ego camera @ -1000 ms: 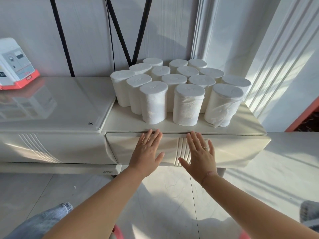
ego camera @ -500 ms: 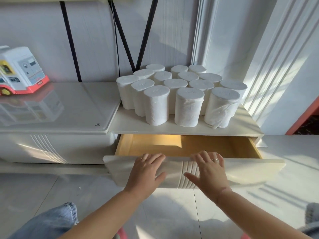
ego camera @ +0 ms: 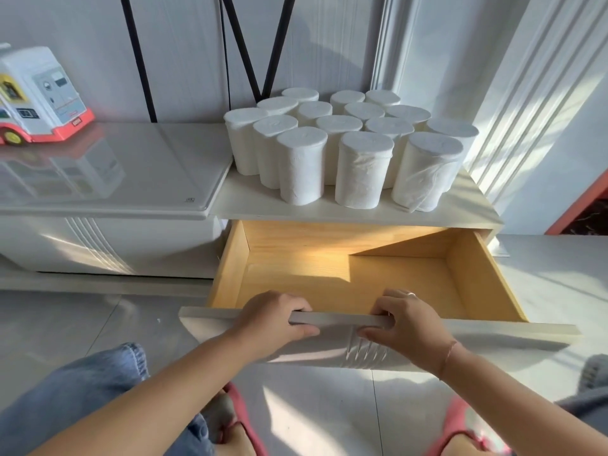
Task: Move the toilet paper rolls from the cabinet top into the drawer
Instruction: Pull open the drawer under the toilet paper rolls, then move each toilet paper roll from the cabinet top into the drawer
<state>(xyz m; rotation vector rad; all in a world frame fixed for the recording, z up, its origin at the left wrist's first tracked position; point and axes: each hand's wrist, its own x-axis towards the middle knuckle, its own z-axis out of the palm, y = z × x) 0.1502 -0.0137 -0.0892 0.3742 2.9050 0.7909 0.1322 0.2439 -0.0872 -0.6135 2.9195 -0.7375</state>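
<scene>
Several white toilet paper rolls [ego camera: 362, 169] stand upright in a tight cluster on the white cabinet top [ego camera: 250, 205]. Below them the drawer [ego camera: 227, 274] is pulled far out, and its wooden inside holds nothing. My left hand [ego camera: 273, 319] and my right hand [ego camera: 408, 324] both grip the top edge of the white drawer front [ego camera: 493, 337], fingers curled over into the drawer, thumbs on the outer face.
A toy bus [ego camera: 36, 97] in white and orange sits at the far left on the glossy lower cabinet surface [ego camera: 131, 172]. Black metal struts [ego camera: 243, 47] run up the wall behind the rolls. My knees and pink slippers [ego camera: 243, 419] are on the tiled floor.
The drawer was closed a second ago with my palms flat on its front. It has slid out towards me, and my fingers now hook over its top edge.
</scene>
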